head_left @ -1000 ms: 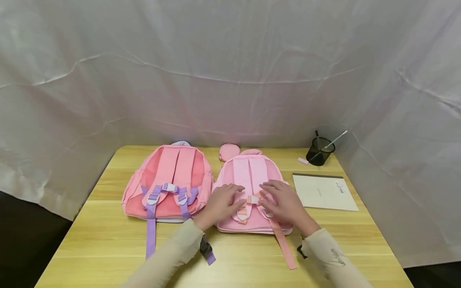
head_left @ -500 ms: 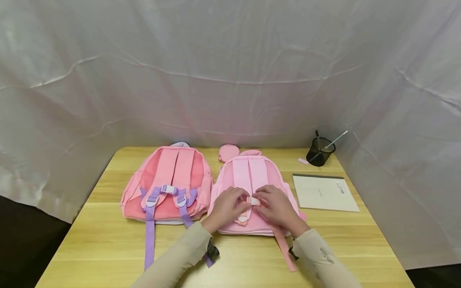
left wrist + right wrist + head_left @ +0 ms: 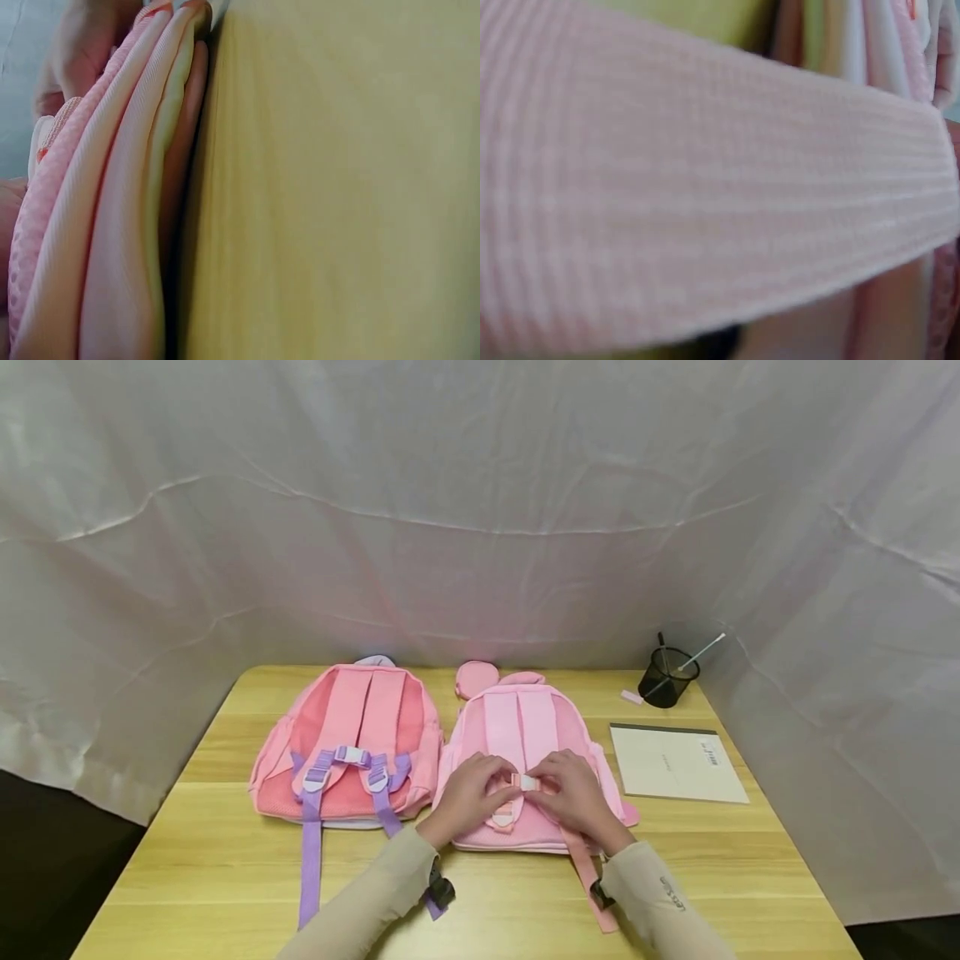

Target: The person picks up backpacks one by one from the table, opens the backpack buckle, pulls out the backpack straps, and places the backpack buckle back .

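A light-pink backpack (image 3: 566, 718) lies with its shoulder straps up at the middle of the table. Across those straps sits a white buckle (image 3: 528, 782) on peach webbing. My left hand (image 3: 468, 795) pinches the buckle's left end, while my right hand (image 3: 579, 793) pinches its right end; fingers hide part of it. The left wrist view catches the backpack's layered side (image 3: 120, 217) against the tabletop, with parts of the hands at the left. In the right wrist view a blurred strap (image 3: 720, 180) spans most of the picture.
Left of my hands lies a coral-pink backpack (image 3: 307, 710) with purple straps and a fastened buckle. A notebook (image 3: 667, 764), a small pink block (image 3: 632, 697) and a black mesh pen holder (image 3: 663, 689) stand at the right. Grey curtains (image 3: 480, 510) enclose the table (image 3: 720, 877).
Both hands have closed in from either side of the buckle and now pinch it. The light-pink backpack has shifted slightly; the other items stay put.
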`<state>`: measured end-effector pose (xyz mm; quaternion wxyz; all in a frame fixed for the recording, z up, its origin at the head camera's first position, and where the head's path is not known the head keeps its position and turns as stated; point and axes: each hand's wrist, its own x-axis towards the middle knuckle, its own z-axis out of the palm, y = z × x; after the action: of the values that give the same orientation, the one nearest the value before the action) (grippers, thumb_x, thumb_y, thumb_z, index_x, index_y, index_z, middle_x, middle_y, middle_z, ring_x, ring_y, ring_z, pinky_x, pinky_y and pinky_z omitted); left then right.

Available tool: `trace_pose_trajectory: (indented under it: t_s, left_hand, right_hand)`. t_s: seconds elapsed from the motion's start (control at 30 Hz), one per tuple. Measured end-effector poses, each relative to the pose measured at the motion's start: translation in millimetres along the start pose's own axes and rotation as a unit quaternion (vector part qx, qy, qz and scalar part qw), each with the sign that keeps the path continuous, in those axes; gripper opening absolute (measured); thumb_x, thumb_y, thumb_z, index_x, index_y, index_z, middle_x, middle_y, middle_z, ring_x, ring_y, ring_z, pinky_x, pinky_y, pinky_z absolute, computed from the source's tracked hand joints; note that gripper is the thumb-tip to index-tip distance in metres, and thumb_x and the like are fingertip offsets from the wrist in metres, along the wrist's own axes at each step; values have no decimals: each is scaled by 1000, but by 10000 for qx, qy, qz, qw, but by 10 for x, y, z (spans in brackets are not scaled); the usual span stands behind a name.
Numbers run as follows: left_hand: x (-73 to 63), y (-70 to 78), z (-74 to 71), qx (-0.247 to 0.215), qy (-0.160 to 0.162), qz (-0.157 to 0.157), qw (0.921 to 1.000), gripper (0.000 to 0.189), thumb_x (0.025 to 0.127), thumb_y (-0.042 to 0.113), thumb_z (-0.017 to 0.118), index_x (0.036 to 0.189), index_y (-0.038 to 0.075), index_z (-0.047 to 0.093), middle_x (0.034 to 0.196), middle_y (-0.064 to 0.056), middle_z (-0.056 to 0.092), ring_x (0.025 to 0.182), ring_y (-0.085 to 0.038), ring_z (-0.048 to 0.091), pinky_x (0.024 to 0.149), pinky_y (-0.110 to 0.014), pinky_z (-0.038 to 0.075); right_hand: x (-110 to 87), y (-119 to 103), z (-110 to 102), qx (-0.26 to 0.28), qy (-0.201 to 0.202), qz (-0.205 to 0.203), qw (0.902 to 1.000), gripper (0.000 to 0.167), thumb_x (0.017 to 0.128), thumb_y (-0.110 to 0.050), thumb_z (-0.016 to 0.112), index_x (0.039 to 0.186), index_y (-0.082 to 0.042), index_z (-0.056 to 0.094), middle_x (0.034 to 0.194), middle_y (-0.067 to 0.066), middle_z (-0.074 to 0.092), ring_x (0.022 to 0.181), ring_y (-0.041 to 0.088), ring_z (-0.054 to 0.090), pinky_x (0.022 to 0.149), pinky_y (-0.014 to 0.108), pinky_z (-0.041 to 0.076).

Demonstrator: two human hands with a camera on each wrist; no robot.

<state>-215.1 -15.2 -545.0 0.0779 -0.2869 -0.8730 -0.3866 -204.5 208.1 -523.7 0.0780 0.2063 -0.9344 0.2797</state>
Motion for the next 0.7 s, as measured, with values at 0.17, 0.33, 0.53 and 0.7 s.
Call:
trace_pose_trajectory:
  t_s: [0.17,0.33,0.53,0.7]
  left_hand:
    - [-23,-34,17,-3,22,-57,10000,26,92,43,77,111,25,71,93,11,66,82,-5,51,72,-24,41]
    - [-22,-36,28,-20,58,38,10000,25,92,42,77,110,25,72,92,10,65,81,-5,50,71,-23,40]
    - [-7,-28,15,-77,98,9,9999,23,92,40,78,109,25,74,89,10,63,80,-6,50,70,-23,40]
    - [-20,-28,20,-67,52,-105,9999,23,91,40,79,108,25,75,88,10,63,80,-6,51,69,-22,40]
  right_hand:
    - [-13,30,64,186,160,56,9997,24,79,-27,90,98,-18,80,94,-5,68,99,17,56,91,44,45]
    - [-27,80,94,154,285,-23,9995,23,77,-28,92,93,-21,77,91,-9,67,95,14,54,89,42,44]
    - [-16,93,103,255,362,-150,9989,22,76,-28,91,87,-21,73,89,-8,64,93,14,53,91,44,43]
    - [-22,102,127,210,312,-158,9992,22,77,-29,90,87,-21,72,90,-7,64,95,17,54,95,47,43]
